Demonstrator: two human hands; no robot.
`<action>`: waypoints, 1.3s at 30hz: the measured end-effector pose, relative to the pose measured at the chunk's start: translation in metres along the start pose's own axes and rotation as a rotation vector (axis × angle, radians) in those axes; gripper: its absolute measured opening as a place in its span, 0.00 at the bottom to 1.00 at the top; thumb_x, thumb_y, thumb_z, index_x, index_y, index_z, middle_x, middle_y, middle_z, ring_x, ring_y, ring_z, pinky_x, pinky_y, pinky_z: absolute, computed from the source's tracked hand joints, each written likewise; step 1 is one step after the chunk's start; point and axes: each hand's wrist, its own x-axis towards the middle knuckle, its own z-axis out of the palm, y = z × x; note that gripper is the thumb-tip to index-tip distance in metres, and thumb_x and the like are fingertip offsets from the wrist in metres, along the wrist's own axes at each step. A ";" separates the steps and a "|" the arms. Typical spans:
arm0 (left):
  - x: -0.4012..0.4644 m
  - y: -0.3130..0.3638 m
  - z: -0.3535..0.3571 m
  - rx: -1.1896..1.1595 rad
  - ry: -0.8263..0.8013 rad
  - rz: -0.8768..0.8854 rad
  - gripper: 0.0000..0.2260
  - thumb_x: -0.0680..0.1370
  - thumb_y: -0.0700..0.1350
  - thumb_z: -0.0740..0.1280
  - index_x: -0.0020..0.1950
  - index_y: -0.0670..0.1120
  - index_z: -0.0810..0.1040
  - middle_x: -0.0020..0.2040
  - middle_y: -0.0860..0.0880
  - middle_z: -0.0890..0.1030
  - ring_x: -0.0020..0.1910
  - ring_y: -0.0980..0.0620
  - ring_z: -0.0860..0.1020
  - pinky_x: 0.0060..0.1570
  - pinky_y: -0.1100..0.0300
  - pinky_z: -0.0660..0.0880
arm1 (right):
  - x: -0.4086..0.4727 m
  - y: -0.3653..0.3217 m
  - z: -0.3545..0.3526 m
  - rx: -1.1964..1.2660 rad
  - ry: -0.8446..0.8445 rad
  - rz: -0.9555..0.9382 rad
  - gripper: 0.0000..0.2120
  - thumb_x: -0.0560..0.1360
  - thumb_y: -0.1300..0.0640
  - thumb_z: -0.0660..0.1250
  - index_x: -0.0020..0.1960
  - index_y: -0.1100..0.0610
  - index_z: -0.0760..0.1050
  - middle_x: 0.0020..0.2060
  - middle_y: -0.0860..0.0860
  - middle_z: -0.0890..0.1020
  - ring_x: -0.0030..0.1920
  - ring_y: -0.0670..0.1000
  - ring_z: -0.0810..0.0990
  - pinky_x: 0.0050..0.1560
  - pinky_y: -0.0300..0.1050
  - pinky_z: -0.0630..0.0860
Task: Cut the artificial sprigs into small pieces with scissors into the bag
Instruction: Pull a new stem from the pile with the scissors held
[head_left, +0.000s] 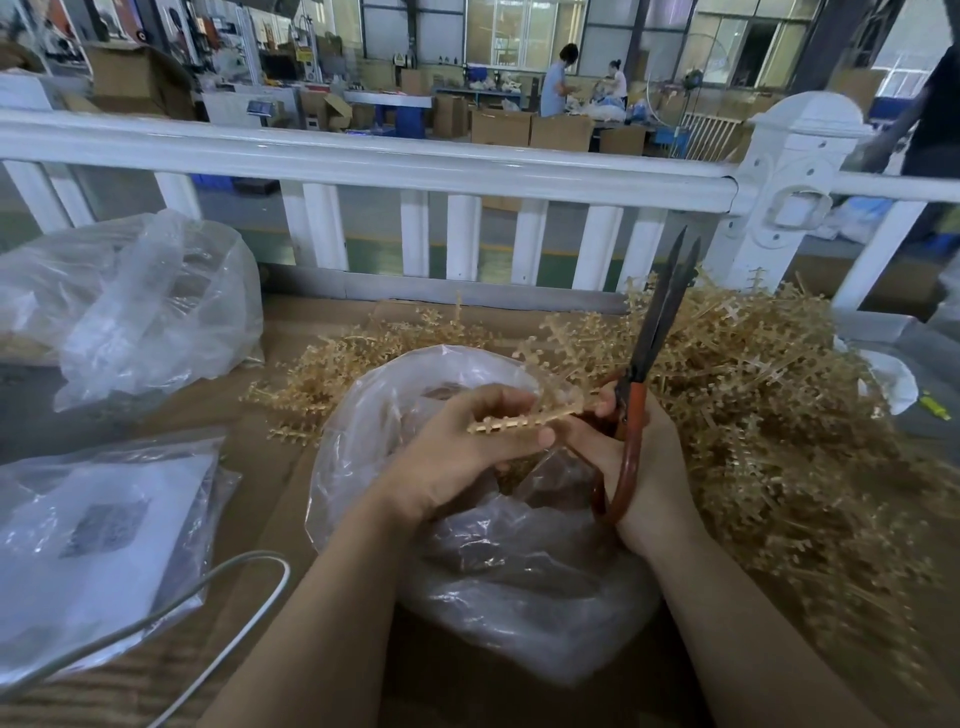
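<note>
While the sprig (524, 418) lay across the fingers of the left hand (457, 457), directly above the open mouth of the clear bag (519, 587), we noted that the cut itself had not yet begun. The scissors (652, 358) stood nearly upright in the right hand (644, 467), blades all but closed and pointing away from us, well clear of the stem.

To do this step well, we judged the blades would need tipping down and across the stem near its free end, with the piece kept over the bag so the cuttings fall inside and not onto the cardboard (291, 499). Short bites taken close to the pinch should stop the stiff stem from springing. The left fingertips sat near where the blades must pass, so we would feed the sprig forward between cuts.

Left hand: palm turned inward, thumb lying along the stem, fingers curled under it, pinching it roughly level. The far, branched end of the sprig reached toward the right hand's thumb.

Right hand: fingers wrapped round the orange-red handle loops, wrist low over the bag's right edge. We could not tell which fingers passed through which loop.

The uncut pile of sprigs (753, 395) lay just beyond and to the right of the bag, touching its rim. Two other plastic bags (145, 306) sat well apart on the left.
</note>
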 end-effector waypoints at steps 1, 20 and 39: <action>0.001 0.000 0.002 -0.009 -0.005 0.003 0.19 0.65 0.51 0.80 0.53 0.52 0.83 0.46 0.55 0.84 0.39 0.57 0.83 0.35 0.67 0.76 | 0.000 -0.001 0.001 -0.001 0.005 0.003 0.18 0.70 0.67 0.78 0.43 0.54 0.69 0.33 0.43 0.82 0.37 0.44 0.84 0.38 0.38 0.79; 0.007 0.002 0.008 -0.165 0.085 0.029 0.18 0.74 0.61 0.70 0.43 0.46 0.86 0.40 0.44 0.83 0.36 0.52 0.80 0.33 0.62 0.76 | -0.001 0.002 0.004 -0.099 -0.050 -0.066 0.18 0.72 0.68 0.77 0.42 0.47 0.74 0.44 0.51 0.87 0.47 0.49 0.87 0.46 0.39 0.82; 0.008 -0.002 -0.006 -0.355 0.108 0.063 0.10 0.74 0.49 0.69 0.50 0.48 0.87 0.36 0.53 0.78 0.41 0.54 0.76 0.47 0.60 0.75 | -0.004 -0.001 0.005 -0.061 0.018 -0.122 0.21 0.70 0.38 0.71 0.47 0.56 0.76 0.39 0.50 0.85 0.34 0.40 0.81 0.34 0.33 0.75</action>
